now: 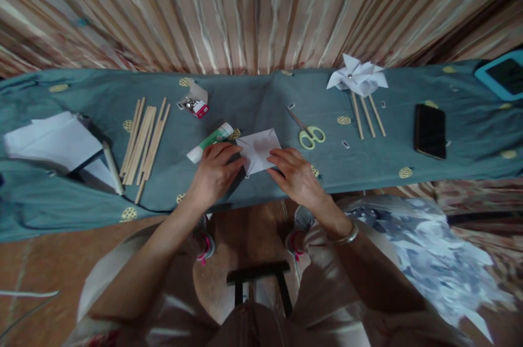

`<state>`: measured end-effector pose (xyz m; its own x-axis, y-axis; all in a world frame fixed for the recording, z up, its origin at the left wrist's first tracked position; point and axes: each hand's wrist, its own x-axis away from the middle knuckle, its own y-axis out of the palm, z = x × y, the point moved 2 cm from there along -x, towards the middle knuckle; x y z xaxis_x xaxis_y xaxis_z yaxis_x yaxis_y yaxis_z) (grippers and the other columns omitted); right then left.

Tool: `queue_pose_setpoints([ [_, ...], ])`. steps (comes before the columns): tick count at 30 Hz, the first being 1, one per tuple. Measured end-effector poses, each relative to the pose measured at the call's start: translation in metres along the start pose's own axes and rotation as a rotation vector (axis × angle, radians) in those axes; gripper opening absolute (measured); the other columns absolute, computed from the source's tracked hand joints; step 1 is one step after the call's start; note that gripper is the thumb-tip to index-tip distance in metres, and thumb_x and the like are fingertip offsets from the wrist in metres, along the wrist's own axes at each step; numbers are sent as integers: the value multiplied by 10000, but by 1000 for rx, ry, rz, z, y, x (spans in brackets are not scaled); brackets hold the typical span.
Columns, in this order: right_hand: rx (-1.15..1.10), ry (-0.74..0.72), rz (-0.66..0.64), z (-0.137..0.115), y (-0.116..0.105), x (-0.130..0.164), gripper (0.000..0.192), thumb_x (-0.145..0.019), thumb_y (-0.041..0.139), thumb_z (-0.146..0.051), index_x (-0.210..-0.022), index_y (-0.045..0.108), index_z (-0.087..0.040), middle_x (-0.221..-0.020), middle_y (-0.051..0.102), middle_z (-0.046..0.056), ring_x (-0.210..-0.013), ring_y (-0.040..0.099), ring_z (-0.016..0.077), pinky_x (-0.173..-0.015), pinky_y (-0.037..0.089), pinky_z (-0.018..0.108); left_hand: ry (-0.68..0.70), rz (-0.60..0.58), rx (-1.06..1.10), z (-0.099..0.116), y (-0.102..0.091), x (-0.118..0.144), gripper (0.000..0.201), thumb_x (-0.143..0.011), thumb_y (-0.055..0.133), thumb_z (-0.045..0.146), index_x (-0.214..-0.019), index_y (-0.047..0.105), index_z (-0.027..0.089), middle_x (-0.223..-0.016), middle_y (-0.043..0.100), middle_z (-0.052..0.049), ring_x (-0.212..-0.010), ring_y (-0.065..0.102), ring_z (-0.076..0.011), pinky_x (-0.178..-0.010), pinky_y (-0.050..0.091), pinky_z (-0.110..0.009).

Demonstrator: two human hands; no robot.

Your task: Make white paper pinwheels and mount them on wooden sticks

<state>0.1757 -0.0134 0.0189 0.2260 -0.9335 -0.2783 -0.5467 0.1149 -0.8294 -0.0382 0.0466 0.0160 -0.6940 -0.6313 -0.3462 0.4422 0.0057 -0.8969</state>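
Note:
A small white folded paper square (pixel 260 148) lies on the teal cloth-covered table (pixel 102 200), near its front edge. My left hand (pixel 214 171) presses on the paper's left corner, and my right hand (pixel 295 172) holds down its right corner with the fingertips. A green-and-white glue stick (pixel 209 142) lies just left of the paper, touching my left hand's knuckles. Yellow-handled scissors (pixel 307 131) rest to the right of the paper.
Several wooden sticks (pixel 144 142) and a stack of white paper (pixel 51 140) lie at the left. A small box of pins (pixel 195 102) sits behind. A finished white paper pinwheel (pixel 357 77), three more sticks (pixel 368 116), a black phone (pixel 430 131) and a blue-cased tablet (pixel 504 74) are at the right.

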Motion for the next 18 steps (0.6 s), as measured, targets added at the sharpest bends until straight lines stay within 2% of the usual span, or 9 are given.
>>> queue_pose_setpoints([
  [5, -38, 21, 23, 1, -2, -1, 246, -942, 579, -289, -1105, 718, -169, -1190, 711, 124, -1113, 621, 282, -998, 517, 457, 48, -23, 41, -3, 6, -7, 200, -941, 570, 212, -1046, 733, 262, -1134, 729, -66, -1145, 587, -286, -967, 461, -482],
  [11, -36, 32, 11, 2, -1, 0, 252, -948, 564, -287, -1132, 710, -197, -1229, 695, 114, -1139, 608, 281, -1027, 493, 477, 38, -61, 36, -1, 11, -11, 224, -947, 538, 205, -1059, 728, 242, -1069, 748, -80, -1102, 597, -285, -934, 461, -475],
  [18, 10, -2, -2, -1, 1, 2, 259, -917, 615, -281, -1129, 699, -158, -1230, 682, 135, -1160, 590, 287, -1034, 496, 461, 64, 3, 10, 7, 15, -15, 211, -966, 520, 221, -994, 728, 197, -984, 751, -83, -1021, 625, -268, -895, 473, -433],
])
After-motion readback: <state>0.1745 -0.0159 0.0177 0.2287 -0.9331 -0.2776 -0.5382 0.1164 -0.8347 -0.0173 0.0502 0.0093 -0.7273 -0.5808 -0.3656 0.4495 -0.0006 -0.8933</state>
